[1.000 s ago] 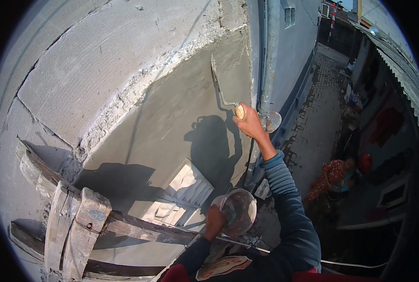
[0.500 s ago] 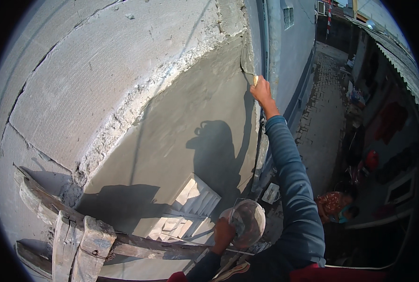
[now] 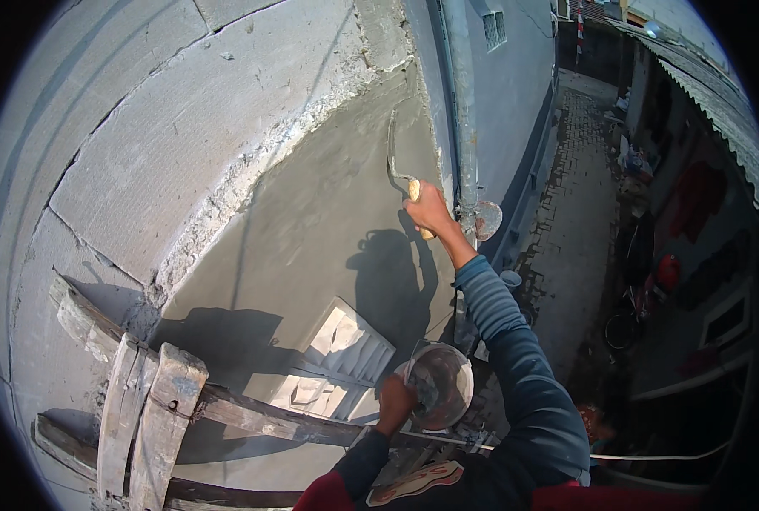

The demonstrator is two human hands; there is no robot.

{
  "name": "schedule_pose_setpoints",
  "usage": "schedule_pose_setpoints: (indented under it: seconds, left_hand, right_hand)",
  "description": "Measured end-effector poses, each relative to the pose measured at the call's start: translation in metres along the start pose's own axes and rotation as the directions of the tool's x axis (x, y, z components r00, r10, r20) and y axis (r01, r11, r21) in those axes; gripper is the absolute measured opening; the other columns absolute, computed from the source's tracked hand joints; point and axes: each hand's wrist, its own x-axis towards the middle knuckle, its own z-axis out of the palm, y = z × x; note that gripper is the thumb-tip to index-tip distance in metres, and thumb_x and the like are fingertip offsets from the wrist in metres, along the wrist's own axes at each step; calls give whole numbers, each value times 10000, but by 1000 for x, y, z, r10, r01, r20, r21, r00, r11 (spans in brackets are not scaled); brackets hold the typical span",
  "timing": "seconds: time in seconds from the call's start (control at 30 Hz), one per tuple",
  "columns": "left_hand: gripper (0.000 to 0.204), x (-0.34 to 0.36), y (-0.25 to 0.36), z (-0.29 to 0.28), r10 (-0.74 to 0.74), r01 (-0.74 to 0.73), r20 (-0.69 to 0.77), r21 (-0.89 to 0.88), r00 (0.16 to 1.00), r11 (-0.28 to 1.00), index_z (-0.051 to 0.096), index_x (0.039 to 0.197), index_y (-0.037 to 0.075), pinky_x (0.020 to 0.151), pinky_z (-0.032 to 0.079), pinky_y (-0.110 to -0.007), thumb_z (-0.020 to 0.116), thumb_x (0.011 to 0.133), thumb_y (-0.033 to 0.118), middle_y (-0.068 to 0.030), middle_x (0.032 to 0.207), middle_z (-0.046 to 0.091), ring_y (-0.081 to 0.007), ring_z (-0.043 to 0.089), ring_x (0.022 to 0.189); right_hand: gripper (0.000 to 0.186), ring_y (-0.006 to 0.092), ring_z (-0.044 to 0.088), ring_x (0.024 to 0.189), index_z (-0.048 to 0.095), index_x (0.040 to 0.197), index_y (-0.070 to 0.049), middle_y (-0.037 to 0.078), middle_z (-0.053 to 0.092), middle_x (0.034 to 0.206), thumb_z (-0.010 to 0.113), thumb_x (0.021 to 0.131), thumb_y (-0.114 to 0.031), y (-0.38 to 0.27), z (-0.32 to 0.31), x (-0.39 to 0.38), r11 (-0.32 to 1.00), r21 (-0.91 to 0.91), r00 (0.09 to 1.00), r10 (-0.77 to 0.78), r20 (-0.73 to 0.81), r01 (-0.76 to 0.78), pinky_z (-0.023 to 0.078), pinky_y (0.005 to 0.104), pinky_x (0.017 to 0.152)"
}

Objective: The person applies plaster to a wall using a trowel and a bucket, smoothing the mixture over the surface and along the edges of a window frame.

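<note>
My right hand [image 3: 429, 209] is closed round the pale handle of a steel trowel [image 3: 392, 145], whose blade lies against the wet grey plaster [image 3: 311, 213] at its upper part, left of a vertical pipe. My left hand [image 3: 393, 399] grips the left rim of a plastic bucket [image 3: 456, 383] low in front of me, its inside smeared with mortar. Pale blockwork [image 3: 175, 145] with a rough, crumbly edge borders the plaster on the upper left. My shadow falls on the plaster beneath the trowel.
Weathered wooden beams [image 3: 166, 409] cross at lower left. A grey pipe [image 3: 464, 102] runs beside the adjoining wall. Far below is a paved alley [image 3: 567, 213] with a motorbike [image 3: 652, 281], corrugated roofing [image 3: 694, 85] and a partly hidden person in orange patterned clothing [image 3: 594, 424] at lower right.
My right hand and trowel rose rightward toward the plaster's top corner, then came back down and left. My left hand and bucket shifted slightly. The person below is now mostly hidden behind my arm.
</note>
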Motion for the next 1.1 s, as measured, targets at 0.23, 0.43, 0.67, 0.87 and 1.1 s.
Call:
schedule_pose_setpoints:
  seconds: [0.23,0.43,0.67,0.87,1.1]
  left_hand:
    - [343,-2,-2,2,52,-52,-24,5,998,999,612,904,-63,780,499,-538,678,756,240,-290,890,641,-463,630,884]
    - [335,-1,-5,13,-16,15,-34,-32,999,999,627,931,-57,792,501,-541,669,762,229,-288,926,645,-459,634,902]
    - [326,-1,6,-10,-93,94,35,-24,995,995,618,986,-41,815,512,-526,677,786,210,-273,1010,632,-451,635,954]
    - [325,-2,1,-4,-70,71,25,-25,997,997,624,993,-36,812,513,-526,666,790,215,-272,1008,631,-445,636,954]
    - [316,-6,6,-3,-92,95,53,-53,994,994,613,978,-30,816,508,-536,660,786,216,-270,1011,629,-449,632,953]
  right_hand:
    - [171,194,563,428,529,845,32,99,553,598,633,736,-50,-16,-56,22,1000,-28,997,11,-71,-13,444,358,386]
    - [160,188,540,417,508,817,17,80,534,576,636,738,-39,-20,-71,103,993,-96,997,77,32,-73,431,355,373]
    - [141,146,521,423,497,803,-1,47,497,561,622,743,-28,-26,-53,49,999,-11,988,-51,145,53,416,310,358]
    - [141,259,613,502,528,826,1,129,588,635,625,747,-65,5,-75,89,997,-63,992,-60,-106,54,481,406,446]
    - [328,498,620,962,559,1054,43,338,636,993,638,762,-84,50,-38,141,834,-551,950,-182,-252,13,513,536,831]
